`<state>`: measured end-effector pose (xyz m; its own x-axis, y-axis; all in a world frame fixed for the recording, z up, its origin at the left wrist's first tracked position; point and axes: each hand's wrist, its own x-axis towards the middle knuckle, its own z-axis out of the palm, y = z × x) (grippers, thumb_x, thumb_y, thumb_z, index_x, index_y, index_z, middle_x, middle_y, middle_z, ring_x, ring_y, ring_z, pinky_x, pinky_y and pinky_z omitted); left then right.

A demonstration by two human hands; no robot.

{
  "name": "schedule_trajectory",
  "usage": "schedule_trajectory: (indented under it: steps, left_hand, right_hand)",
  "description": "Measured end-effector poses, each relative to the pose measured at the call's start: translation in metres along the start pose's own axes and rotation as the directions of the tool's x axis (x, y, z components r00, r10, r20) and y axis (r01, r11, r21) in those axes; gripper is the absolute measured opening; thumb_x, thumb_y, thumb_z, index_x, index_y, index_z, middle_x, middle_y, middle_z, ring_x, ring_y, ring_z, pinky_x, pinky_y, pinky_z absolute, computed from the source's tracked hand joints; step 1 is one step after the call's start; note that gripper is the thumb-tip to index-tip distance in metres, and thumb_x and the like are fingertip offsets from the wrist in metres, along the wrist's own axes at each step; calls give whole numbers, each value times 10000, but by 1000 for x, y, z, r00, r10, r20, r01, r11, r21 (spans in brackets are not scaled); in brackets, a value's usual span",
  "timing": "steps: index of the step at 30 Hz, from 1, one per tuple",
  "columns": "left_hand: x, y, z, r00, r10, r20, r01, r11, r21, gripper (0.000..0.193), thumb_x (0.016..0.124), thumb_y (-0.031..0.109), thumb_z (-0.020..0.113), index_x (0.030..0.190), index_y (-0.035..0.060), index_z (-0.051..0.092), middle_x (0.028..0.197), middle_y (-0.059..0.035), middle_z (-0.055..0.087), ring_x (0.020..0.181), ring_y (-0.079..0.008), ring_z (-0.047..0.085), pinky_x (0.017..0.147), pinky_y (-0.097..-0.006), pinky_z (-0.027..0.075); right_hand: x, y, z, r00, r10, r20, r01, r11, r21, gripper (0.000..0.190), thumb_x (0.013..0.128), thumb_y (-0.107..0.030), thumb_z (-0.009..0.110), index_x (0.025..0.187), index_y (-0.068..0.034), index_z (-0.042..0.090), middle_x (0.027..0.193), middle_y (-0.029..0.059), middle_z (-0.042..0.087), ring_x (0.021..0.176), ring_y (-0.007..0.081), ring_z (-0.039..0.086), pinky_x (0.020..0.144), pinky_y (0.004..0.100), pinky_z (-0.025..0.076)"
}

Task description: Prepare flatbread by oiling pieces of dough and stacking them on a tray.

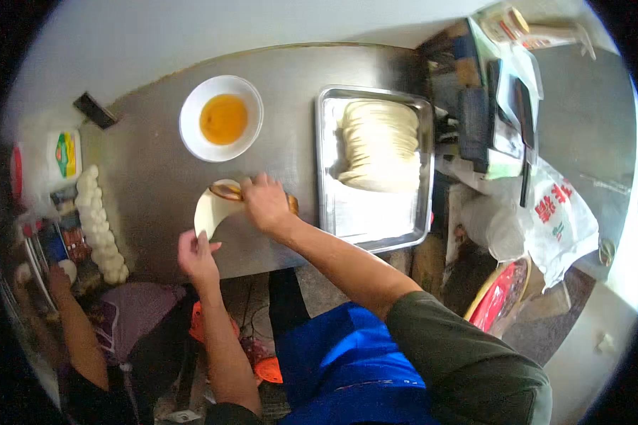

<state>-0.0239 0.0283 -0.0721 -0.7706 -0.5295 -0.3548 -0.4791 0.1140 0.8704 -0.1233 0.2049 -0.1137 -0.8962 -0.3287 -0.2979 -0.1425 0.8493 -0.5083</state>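
A thin round of pale dough (207, 212) lies by the front edge of the steel worktop (154, 159). My left hand (198, 257) pinches the near edge of this dough between thumb and fingers. On its other side, my right hand (266, 204) is over a glossy brown wooden rolling pin (226, 192), gripping it against the dough; the pin's middle is hidden under the palm. Beyond the hands stands a white bowl (189, 119) of orange-yellow liquid (223, 119). To the right, a metal tray (372, 223) carries overlapping flat dough rounds (380, 143).
Dough pieces (97, 223) line the left end beside a white container (65, 154) and a dark phone-like object (95, 110). A co-worker's arm (80, 329) reaches in there. At right stand a cluttered shelf (473, 101), a long-handled knife-like tool (525, 122) and a printed plastic bag (558, 223).
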Motion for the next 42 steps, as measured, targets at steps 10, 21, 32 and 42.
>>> schedule_trajectory:
  steps: [10,21,32,42]
  left_hand:
    - [-103,15,206,894,-34,447,32,999,12,141,925,44,713,1051,-13,682,898,-46,714,831,-108,653,761,-264,525]
    - [-96,5,287,887,-41,461,26,999,38,183,918,80,720,1060,-29,683,902,-83,719,827,-140,669,777,-297,532]
    - [-114,32,220,902,-18,431,40,998,-41,234,990,85,641,1197,-21,620,1048,-100,677,935,-156,677,802,-305,594]
    - [-140,-47,51,903,-147,404,82,981,173,191,1005,106,612,1135,-30,637,958,-104,698,837,-172,695,772,-326,615]
  right_hand:
    - [-183,231,-151,846,506,-167,-447,844,295,281,902,-147,704,1166,-54,685,1001,261,648,958,443,636,827,485,506]
    - [-199,278,-171,769,518,-376,-337,827,450,218,911,-72,687,1122,-23,668,1060,204,613,997,382,627,855,416,511]
    - [-194,270,-199,825,469,-316,-290,830,476,285,1017,-165,595,1221,11,689,1182,186,708,1119,264,660,984,350,493]
    - [-107,57,-93,950,310,-50,-159,613,774,370,1026,-177,556,1344,8,600,1346,208,617,1255,266,579,1071,361,437]
